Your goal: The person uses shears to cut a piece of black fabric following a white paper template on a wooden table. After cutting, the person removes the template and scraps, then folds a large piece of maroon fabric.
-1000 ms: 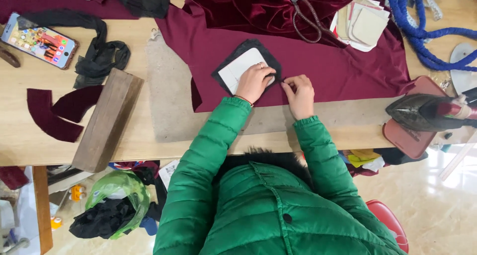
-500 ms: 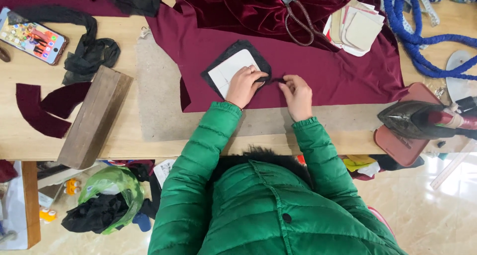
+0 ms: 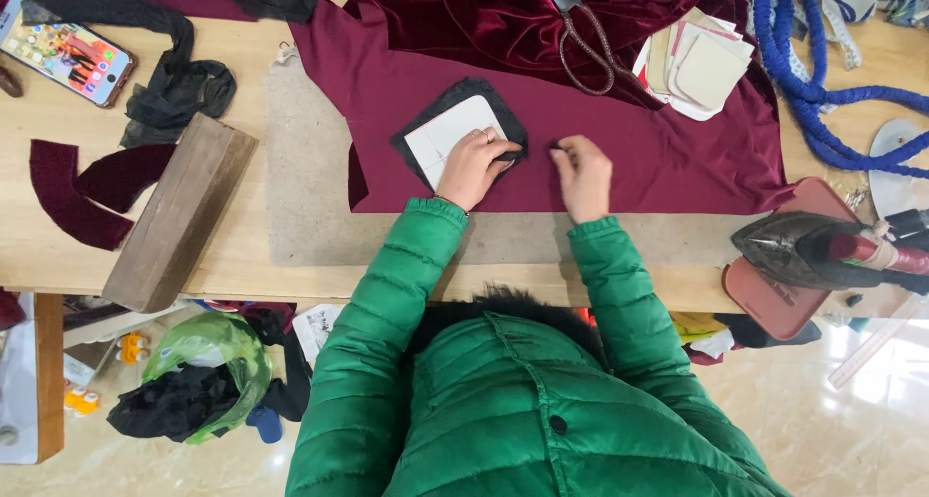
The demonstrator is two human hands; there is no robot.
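A black fabric piece (image 3: 426, 129) with a white paper template (image 3: 445, 137) on top lies on maroon cloth (image 3: 658, 158) spread over the wooden table (image 3: 58, 245). My left hand (image 3: 474, 168) presses on the lower right corner of the template, its fingers curled over the black edge. My right hand (image 3: 583, 176) rests on the maroon cloth just to the right of the piece, a small gap away. Its fingertips pinch a small dark thing (image 3: 555, 147) that is too small to identify.
Scissors (image 3: 581, 32) and a stack of card templates (image 3: 702, 63) lie on crumpled velvet behind. An iron (image 3: 803, 250) sits on a red tray at the right, by blue rope (image 3: 813, 90). Left: a wooden block (image 3: 179, 211), maroon scraps (image 3: 68, 192), black cloth (image 3: 179, 86), a phone (image 3: 68, 57).
My right hand has drawn away from the black piece's right edge, a little to the right. My left hand stays pressing on the template.
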